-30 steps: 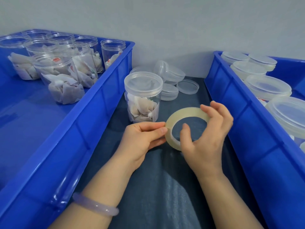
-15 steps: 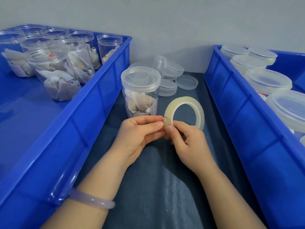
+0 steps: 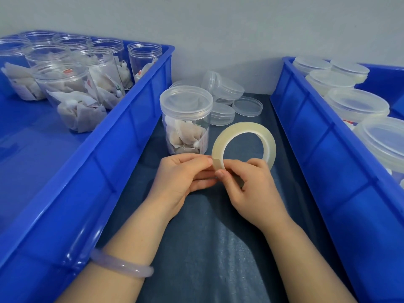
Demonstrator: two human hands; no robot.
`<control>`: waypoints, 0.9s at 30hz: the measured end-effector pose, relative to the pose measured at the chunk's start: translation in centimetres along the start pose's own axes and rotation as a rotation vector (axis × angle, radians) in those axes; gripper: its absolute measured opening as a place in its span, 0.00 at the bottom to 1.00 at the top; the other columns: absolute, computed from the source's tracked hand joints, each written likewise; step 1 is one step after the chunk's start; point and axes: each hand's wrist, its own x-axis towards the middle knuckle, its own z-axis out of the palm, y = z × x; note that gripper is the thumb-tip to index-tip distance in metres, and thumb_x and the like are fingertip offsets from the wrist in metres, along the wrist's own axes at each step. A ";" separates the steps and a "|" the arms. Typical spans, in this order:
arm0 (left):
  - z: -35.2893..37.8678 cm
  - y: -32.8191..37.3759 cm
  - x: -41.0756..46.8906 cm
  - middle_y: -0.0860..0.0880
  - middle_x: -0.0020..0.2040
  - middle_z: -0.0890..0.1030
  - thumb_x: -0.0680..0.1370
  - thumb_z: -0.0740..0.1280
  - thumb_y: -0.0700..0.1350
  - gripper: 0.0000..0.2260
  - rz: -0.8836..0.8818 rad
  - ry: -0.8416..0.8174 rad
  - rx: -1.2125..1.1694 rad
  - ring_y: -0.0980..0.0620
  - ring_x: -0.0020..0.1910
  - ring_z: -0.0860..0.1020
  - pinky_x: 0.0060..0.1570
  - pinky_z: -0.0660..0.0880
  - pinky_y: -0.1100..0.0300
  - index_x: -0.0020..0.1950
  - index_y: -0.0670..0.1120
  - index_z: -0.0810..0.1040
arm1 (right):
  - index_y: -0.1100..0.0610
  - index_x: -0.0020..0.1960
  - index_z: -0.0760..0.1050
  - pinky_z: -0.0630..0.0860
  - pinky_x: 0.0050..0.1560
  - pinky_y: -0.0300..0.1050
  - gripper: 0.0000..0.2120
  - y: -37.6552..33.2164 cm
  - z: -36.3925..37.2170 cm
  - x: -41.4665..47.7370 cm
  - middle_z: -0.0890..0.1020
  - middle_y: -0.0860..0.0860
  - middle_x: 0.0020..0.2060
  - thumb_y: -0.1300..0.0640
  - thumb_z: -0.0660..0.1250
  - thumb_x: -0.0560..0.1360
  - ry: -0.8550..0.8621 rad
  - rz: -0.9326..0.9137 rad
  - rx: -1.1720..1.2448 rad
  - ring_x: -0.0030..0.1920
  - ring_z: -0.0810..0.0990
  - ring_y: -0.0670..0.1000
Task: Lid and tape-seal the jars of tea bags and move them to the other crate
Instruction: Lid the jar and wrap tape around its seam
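Observation:
A clear jar of tea bags [image 3: 185, 125] with its lid on stands on the dark cloth between two blue crates. Just in front of it I hold a roll of clear tape [image 3: 244, 136] upright. My right hand [image 3: 251, 189] grips the roll's lower rim, thumb at the tape's edge. My left hand [image 3: 181, 180] pinches the roll's left side at the same spot. Several open jars of tea bags [image 3: 72, 95] stand in the left crate [image 3: 122, 136]. Several lidded jars [image 3: 356, 106] stand in the right crate [image 3: 323, 149].
A pile of loose clear lids [image 3: 225, 92] lies behind the jar, with one flat lid [image 3: 248, 106] to its right. A grey wall closes the back. The strip of dark cloth [image 3: 214, 248] runs between the crates toward me.
My right hand shifted from spanning the roll's top to gripping its lower rim, thumb meeting my left fingers at the tape's edge. The roll now stands more upright.

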 end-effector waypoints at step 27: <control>0.2 -0.2 0.2 0.40 0.37 0.84 0.73 0.65 0.31 0.10 0.015 0.046 -0.005 0.49 0.36 0.84 0.35 0.79 0.61 0.36 0.39 0.83 | 0.54 0.48 0.82 0.66 0.50 0.43 0.10 0.0 0.3 0.1 0.74 0.38 0.30 0.54 0.62 0.76 0.003 -0.031 -0.021 0.35 0.68 0.32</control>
